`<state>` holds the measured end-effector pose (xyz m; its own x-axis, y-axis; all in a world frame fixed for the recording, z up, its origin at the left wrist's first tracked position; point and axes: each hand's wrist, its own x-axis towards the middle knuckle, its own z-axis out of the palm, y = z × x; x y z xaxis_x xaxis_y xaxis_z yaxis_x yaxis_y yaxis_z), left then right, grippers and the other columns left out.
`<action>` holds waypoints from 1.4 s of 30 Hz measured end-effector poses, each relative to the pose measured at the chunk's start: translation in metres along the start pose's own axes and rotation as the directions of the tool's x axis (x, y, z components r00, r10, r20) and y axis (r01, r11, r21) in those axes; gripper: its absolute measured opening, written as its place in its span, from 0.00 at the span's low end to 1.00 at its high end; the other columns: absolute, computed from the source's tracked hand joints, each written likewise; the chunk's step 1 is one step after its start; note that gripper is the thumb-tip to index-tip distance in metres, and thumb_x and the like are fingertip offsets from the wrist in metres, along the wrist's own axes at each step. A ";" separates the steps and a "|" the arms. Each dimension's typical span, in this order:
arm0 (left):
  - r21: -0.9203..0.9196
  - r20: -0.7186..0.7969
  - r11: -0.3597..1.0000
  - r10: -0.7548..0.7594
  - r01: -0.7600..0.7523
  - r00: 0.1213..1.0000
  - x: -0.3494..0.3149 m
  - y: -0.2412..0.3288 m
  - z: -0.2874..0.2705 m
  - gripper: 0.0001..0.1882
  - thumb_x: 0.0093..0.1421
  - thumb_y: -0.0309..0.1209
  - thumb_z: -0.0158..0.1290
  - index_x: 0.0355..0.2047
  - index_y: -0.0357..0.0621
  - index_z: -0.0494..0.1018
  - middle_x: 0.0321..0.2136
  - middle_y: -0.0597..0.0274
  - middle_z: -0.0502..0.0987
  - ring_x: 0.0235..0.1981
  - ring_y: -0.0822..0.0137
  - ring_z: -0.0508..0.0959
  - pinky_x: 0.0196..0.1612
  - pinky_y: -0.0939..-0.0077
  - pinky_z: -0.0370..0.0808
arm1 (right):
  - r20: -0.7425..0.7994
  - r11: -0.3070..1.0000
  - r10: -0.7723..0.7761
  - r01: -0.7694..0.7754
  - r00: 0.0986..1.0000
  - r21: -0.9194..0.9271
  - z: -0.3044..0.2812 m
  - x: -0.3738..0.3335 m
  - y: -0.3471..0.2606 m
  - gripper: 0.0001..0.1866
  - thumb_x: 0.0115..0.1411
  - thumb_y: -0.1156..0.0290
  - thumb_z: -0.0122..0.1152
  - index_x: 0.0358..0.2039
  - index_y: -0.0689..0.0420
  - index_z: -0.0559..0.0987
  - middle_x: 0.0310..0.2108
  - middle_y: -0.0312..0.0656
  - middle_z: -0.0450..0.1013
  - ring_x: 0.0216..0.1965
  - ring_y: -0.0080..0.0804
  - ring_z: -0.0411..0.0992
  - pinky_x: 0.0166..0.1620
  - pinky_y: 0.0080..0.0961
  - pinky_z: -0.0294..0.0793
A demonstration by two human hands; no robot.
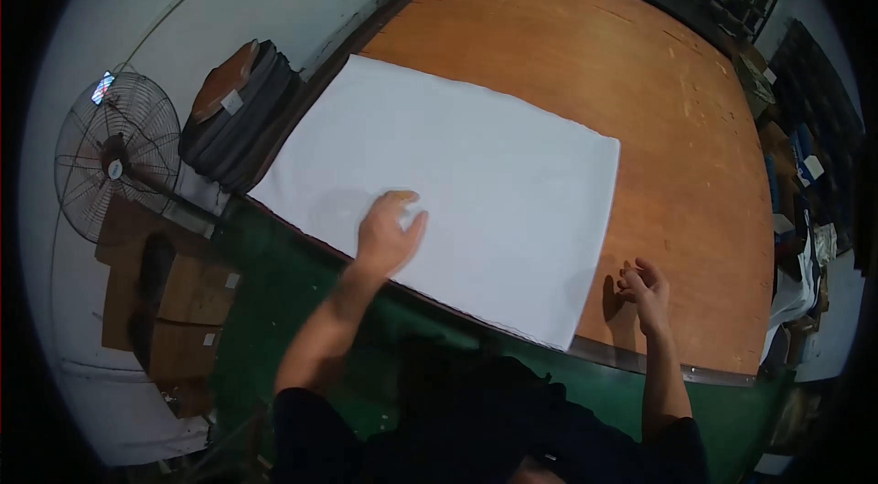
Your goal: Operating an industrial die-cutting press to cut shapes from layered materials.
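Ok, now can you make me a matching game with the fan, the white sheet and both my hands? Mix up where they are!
Things:
1. fan
2. white sheet
3. your left hand
4. your right hand

Places:
A. spread out on the brown tabletop
B. above bare wood, to the right of the sheet
C. above the sheet, close to its near edge
D. in front of the pale wall, at the far left

Right pairs: 1-D, 2-A, 3-C, 4-B
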<state>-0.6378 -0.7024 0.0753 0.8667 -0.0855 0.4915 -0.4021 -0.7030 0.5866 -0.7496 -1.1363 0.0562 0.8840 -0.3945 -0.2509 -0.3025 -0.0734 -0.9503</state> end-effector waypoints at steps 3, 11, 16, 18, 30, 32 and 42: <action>0.225 -0.022 0.955 -0.193 0.193 0.981 0.043 -0.115 -0.050 0.20 0.53 0.30 0.60 0.45 0.36 0.72 0.45 0.48 0.74 0.47 0.50 0.74 0.50 0.62 0.72 | -0.044 0.992 0.085 -0.080 0.995 0.100 0.033 0.003 0.001 0.26 0.58 0.72 0.61 0.54 0.69 0.66 0.35 0.40 0.73 0.32 0.25 0.73 0.31 0.22 0.77; 0.304 0.127 0.817 -0.545 0.491 0.829 0.123 -0.270 -0.110 0.30 0.52 0.35 0.60 0.53 0.34 0.66 0.51 0.43 0.69 0.54 0.48 0.69 0.56 0.57 0.69 | -0.233 0.942 0.229 -0.275 0.945 -0.191 0.085 -0.001 -0.033 0.21 0.54 0.67 0.65 0.45 0.65 0.75 0.28 0.37 0.73 0.26 0.25 0.72 0.21 0.22 0.71; 0.453 0.260 0.775 -0.587 0.440 0.767 0.147 -0.274 -0.116 0.34 0.48 0.39 0.61 0.53 0.33 0.65 0.54 0.41 0.66 0.56 0.45 0.66 0.57 0.56 0.68 | -0.160 0.921 0.241 -0.278 0.957 -0.272 0.083 0.009 -0.024 0.16 0.54 0.66 0.63 0.39 0.62 0.75 0.31 0.39 0.73 0.25 0.28 0.71 0.26 0.27 0.73; 0.473 0.304 0.752 -0.628 0.459 0.716 0.156 -0.269 -0.116 0.35 0.48 0.39 0.61 0.52 0.30 0.65 0.53 0.40 0.67 0.56 0.44 0.66 0.58 0.56 0.67 | -0.146 0.930 0.231 -0.263 0.962 -0.259 0.080 0.010 -0.026 0.11 0.52 0.71 0.60 0.35 0.62 0.76 0.30 0.39 0.73 0.28 0.27 0.71 0.28 0.26 0.73; 0.317 0.336 0.762 -0.647 0.565 0.684 0.153 -0.291 -0.117 0.38 0.43 0.40 0.64 0.51 0.28 0.66 0.50 0.38 0.71 0.53 0.46 0.72 0.54 0.61 0.72 | 0.016 0.808 -0.343 0.304 0.939 -0.504 0.291 0.026 -0.164 0.12 0.50 0.72 0.58 0.30 0.69 0.75 0.22 0.50 0.73 0.24 0.38 0.73 0.31 0.33 0.73; 0.351 0.331 0.780 -0.620 0.518 0.711 0.155 -0.282 -0.111 0.39 0.43 0.41 0.65 0.51 0.29 0.66 0.50 0.38 0.71 0.54 0.46 0.71 0.55 0.60 0.71 | 0.154 0.658 -0.349 0.359 0.924 -0.662 0.335 0.027 -0.168 0.11 0.50 0.71 0.58 0.27 0.68 0.73 0.23 0.58 0.73 0.26 0.52 0.74 0.32 0.39 0.74; -0.031 0.040 0.922 -0.385 0.386 0.922 0.134 -0.281 -0.166 0.29 0.49 0.38 0.63 0.47 0.33 0.70 0.45 0.44 0.74 0.50 0.50 0.74 0.53 0.62 0.71 | 0.304 0.668 -0.074 0.274 0.950 -0.692 0.434 0.027 -0.103 0.25 0.51 0.66 0.61 0.47 0.64 0.67 0.23 0.56 0.75 0.29 0.52 0.76 0.34 0.41 0.74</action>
<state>-0.4581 -0.3988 0.0829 0.9657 0.1637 0.2014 -0.0449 -0.6591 0.7507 -0.5400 -0.7422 0.0676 0.9704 -0.0910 -0.2237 -0.2069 -0.7912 -0.5755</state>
